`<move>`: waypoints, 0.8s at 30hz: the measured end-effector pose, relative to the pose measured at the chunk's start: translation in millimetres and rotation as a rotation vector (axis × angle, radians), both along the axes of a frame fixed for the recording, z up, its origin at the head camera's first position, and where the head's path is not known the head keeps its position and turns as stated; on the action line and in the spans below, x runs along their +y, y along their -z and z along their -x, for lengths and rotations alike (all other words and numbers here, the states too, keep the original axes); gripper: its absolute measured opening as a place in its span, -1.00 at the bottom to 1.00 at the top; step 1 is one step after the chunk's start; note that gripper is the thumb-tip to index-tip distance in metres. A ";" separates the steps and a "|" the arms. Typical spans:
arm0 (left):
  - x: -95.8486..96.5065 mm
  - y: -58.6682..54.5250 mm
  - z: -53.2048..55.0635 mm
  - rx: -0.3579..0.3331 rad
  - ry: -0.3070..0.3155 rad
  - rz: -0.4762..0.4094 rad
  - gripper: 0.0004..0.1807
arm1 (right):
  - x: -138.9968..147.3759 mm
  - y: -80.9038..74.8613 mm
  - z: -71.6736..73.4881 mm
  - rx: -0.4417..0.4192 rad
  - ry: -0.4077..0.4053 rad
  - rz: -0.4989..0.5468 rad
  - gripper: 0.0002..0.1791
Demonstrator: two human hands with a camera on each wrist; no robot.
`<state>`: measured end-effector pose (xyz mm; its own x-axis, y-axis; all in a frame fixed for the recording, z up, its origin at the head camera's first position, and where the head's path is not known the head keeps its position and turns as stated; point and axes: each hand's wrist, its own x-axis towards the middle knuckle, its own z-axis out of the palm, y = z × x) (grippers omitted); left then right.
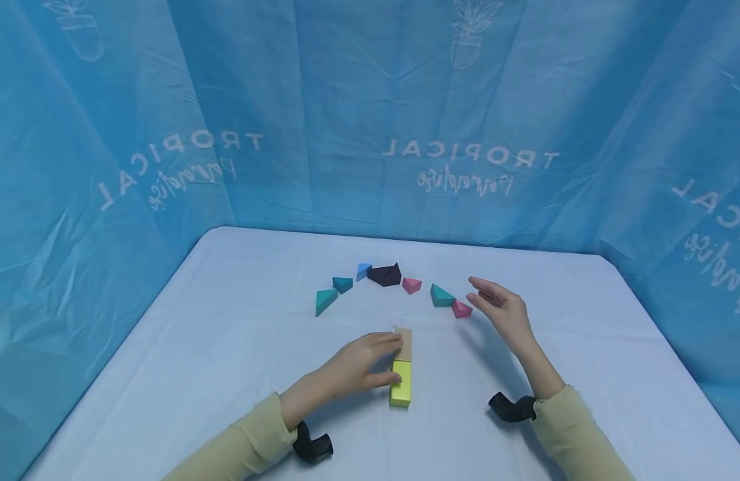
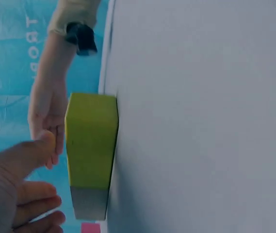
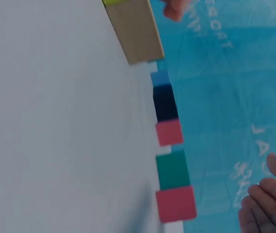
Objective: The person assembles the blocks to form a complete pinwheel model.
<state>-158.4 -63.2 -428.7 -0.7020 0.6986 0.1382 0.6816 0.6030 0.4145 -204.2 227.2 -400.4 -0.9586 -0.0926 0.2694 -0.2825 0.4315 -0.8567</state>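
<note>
My left hand point(image 1: 360, 364) hovers at the yellow-green block point(image 1: 401, 384) and the plain wood-coloured block point(image 1: 407, 344), which lie end to end. Its fingers reach over the wooden one and its thumb over the yellow one; in the left wrist view the thumb and fingers point(image 2: 33, 204) look apart from them, fairly straight. My right hand point(image 1: 505, 317) is raised with loosely bent fingers and holds nothing. Nearest to it are a pink wedge block point(image 1: 462, 309) and a green triangular block point(image 1: 442, 296), which sit against each other.
Farther back, an arc of small blocks holds a pink wedge point(image 1: 412, 285), dark blocks point(image 1: 384, 274), a light-blue piece point(image 1: 363, 270), a teal piece point(image 1: 342, 284) and a green triangle point(image 1: 325, 300). A white cloth covers the table point(image 1: 225, 347); a blue printed curtain point(image 1: 345, 100) hangs behind.
</note>
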 end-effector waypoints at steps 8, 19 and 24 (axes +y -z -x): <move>1.4 11.1 0.4 -0.012 -0.005 0.015 -0.38 | 24.9 46.5 30.8 -0.080 0.054 -0.046 -0.52; 1.3 10.5 0.3 -0.023 -0.003 0.008 -0.38 | 19.0 64.4 34.8 -0.015 0.030 -0.249 -0.64; 1.2 11.2 1.2 -0.021 0.000 0.008 -0.38 | 16.7 63.9 35.0 0.013 0.018 -0.291 -0.70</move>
<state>-159.6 -62.0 -439.9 -0.7046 0.6998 0.1175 0.6728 0.6063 0.4240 -239.1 243.9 -464.3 -0.9573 -0.1510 0.2464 -0.2828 0.6637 -0.6924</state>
